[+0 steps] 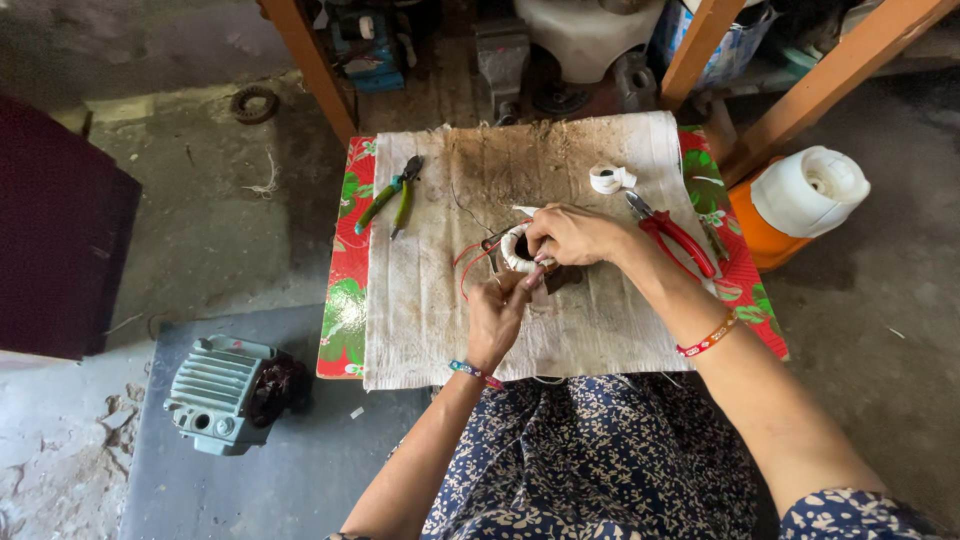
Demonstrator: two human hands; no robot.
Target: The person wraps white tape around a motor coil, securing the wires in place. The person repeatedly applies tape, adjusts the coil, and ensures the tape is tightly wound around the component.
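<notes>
A small motor stator point(521, 252) with white-wrapped windings sits on a stained white cloth point(430, 310) over a low table. My right hand point(577, 236) rests on top of it, fingers closed on the white winding. My left hand point(497, 311) is just below it, pinching something thin at the stator's near edge; what it is I cannot make out. Thin red wires point(468, 262) loop out to the left of the stator.
Green-handled pliers point(391, 195) lie at the cloth's left, red-handled pliers point(674, 236) at the right, a white tape roll point(607, 179) behind. A grey motor housing point(220, 393) lies on the floor at left, an orange-and-white jar point(800, 205) at right. Wooden legs point(312, 65) stand behind.
</notes>
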